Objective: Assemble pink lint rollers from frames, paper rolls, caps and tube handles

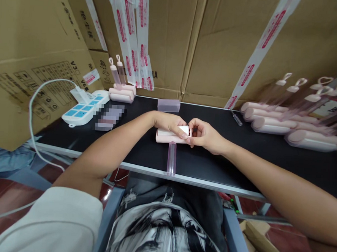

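Observation:
A pale pink lint roller (170,138) with a white roll showing lies in front of me, its clear pinkish tube handle (171,159) pointing toward the table's front edge. From above, my left hand (170,123) grips the roller's body, thumb across the white roll. At the right end, the fingers of my right hand (203,135) are closed around a small pink end frame (190,132). The fingertips partly hide that end. Behind my hands stands a clear pinkish plastic box-shaped piece (169,105).
Several lint rollers (271,125) with loop-tipped handles lie at the right, beside a small clear piece (236,118). Others (122,93) stand back left, near a power strip (85,108) with a white cable and a blurred-out item (110,118). Cardboard (168,38) walls the black table (144,155).

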Available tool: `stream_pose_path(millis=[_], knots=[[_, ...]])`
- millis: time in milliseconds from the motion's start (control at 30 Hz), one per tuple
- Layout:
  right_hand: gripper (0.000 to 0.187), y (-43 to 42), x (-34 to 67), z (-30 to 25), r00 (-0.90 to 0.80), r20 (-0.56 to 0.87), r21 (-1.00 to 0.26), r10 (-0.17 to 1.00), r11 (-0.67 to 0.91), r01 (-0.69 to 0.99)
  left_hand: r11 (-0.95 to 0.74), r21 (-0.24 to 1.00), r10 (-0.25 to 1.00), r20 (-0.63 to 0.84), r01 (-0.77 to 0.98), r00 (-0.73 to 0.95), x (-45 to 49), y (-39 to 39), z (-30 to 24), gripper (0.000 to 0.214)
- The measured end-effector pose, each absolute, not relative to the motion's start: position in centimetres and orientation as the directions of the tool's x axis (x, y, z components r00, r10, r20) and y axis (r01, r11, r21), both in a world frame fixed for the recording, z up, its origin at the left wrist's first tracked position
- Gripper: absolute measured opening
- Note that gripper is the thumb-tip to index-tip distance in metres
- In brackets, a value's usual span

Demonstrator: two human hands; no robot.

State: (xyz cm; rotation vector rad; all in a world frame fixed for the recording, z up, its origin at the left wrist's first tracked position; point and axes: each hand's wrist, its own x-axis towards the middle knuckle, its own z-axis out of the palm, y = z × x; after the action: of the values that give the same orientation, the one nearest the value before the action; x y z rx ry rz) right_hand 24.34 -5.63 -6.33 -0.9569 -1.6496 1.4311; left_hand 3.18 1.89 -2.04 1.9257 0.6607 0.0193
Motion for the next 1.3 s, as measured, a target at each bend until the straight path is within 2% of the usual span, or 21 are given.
stream_pose_path(millis=[167, 467, 533, 667, 833, 933, 1033, 1167, 1300], knots=[[0.055, -5.7, 24.2, -6.1, -0.453, 0.057, -0.99, 0.89, 0.109, 0.091, -0.298, 0.856, 0.426, -0.278, 0.423, 0.861, 3.0, 2.2, -2.1, 0.033], [0.053, -5.8, 24.3, -5.9, -0.431, 0.094, -0.988, 0.897, 0.138, 0.07, -0.195, 0.926, 0.472, -0.201, 0.324, 0.858, 2.8, 2.3, -2.6, 0.044], [0.053, -5.8, 24.4, -6.2, -0.439, 0.108, -0.99, 0.892, 0.135, 0.03, -0.122, 0.96, 0.523, -0.154, 0.252, 0.838, 2.4, 2.6, -2.7, 0.05], [0.053, -5.9, 24.4, -7.1, -0.442, 0.116, -0.991, 0.889, 0.134, 0.008, 0.002, 1.0, 0.716, -0.014, 0.018, 0.698, 1.4, 3.1, -3.0, 0.058], [0.045, -5.5, 24.8, -7.6, -0.396, 0.145, -0.963, 0.907, 0.222, 0.155, -0.053, 0.997, 0.854, 0.074, -0.055, 0.515, 1.6, 3.4, -3.0, 0.046], [0.039, -5.2, 25.4, -7.6, -0.407, 0.195, -0.907, 0.892, 0.322, 0.272, -0.091, 0.989, 0.893, 0.134, -0.119, 0.429, 2.2, 3.5, -2.8, 0.033], [0.038, -5.0, 25.9, -7.5, -0.403, 0.201, -0.857, 0.893, 0.36, 0.37, -0.159, 0.974, 0.914, 0.208, -0.164, 0.348, 2.6, 3.6, -2.6, 0.027], [0.035, -4.8, 26.2, -7.2, -0.274, 0.293, -0.83, 0.916, 0.386, 0.402, -0.241, 0.959, 0.916, 0.276, -0.151, 0.292, 2.5, 3.5, -2.4, 0.042], [0.048, -4.8, 26.1, -6.8, -0.172, 0.341, -0.886, 0.924, 0.377, 0.269, -0.235, 0.932, 0.882, 0.323, -0.276, 0.342, 2.9, 2.8, -2.2, 0.055]])
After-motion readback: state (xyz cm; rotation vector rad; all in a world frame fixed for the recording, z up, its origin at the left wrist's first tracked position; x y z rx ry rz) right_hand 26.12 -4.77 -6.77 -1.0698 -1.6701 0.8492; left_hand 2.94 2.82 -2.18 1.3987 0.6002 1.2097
